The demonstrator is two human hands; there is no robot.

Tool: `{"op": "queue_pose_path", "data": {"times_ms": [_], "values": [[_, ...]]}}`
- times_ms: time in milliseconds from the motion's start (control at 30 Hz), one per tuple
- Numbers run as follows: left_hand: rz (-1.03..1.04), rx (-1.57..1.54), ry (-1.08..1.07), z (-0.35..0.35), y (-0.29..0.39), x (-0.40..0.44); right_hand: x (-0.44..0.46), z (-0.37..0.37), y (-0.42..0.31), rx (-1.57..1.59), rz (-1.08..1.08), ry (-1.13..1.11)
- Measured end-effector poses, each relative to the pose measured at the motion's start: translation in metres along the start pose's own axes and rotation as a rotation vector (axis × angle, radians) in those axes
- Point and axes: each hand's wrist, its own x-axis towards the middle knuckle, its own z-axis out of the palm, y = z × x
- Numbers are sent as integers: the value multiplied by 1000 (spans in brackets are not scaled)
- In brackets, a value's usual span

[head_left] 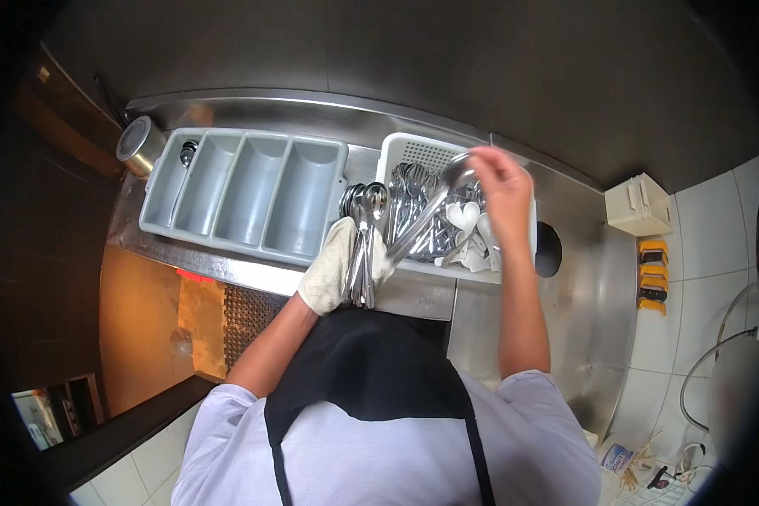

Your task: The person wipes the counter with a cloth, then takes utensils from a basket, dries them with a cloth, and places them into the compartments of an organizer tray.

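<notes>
My left hand (pixel 327 271), in a white glove, is closed around a bunch of metal spoons (pixel 364 244), bowls up and handles pointing toward me. Bare and slightly blurred, my right hand (pixel 504 187) pinches a metal spoon (pixel 431 207) by its bowl end over the basket. That spoon slants down, its handle reaching toward the bunch; whether it touches my glove I cannot tell. Beneath it, a white perforated basket (pixel 408 138) holds loose metal cutlery (pixel 413 187) and several white plastic spoons (pixel 464 217).
A grey tray (pixel 243 135) with several compartments stands left of the basket, a few spoons (pixel 188 154) in its leftmost one. Behind its left corner is a metal can (pixel 142 150). A dark round object (pixel 548 250) lies right of the basket. Wall fixtures include a white box (pixel 639 206).
</notes>
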Motion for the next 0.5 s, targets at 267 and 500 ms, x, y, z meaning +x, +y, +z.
{"op": "queue_pose_path", "data": {"times_ms": [267,500], "values": [[-172,-203,-338,-31,-13,11,-5,76,53,-166,-137,-196],[219,301,-72,-11,10,-31,69,65,175,-902,-293,-436]]}}
